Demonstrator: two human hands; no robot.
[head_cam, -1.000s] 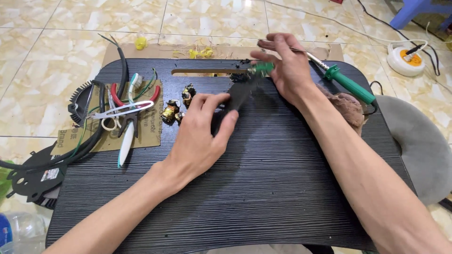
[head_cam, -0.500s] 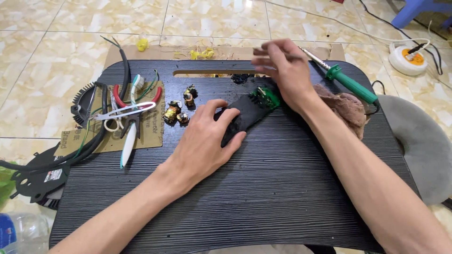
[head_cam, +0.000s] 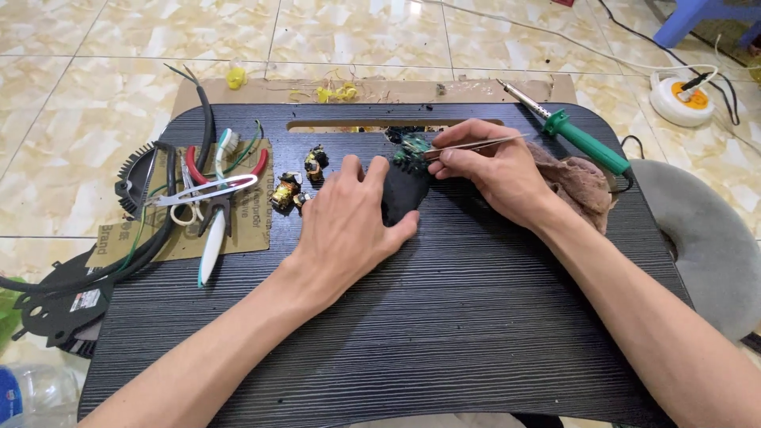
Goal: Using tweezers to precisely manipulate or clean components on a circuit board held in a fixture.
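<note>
I see my left hand [head_cam: 349, 226] lying flat, fingers spread, pinning the small black casing [head_cam: 403, 194] near the slot [head_cam: 357, 124] at the far edge of the black lap desk [head_cam: 444, 317]. My right hand [head_cam: 495, 170] pinches metal tweezers [head_cam: 476, 145] closed, tips at the green circuit board [head_cam: 414, 148] just beyond the casing. The board looks light, stiff and fragile to me; I'd grip only its edges.
</note>
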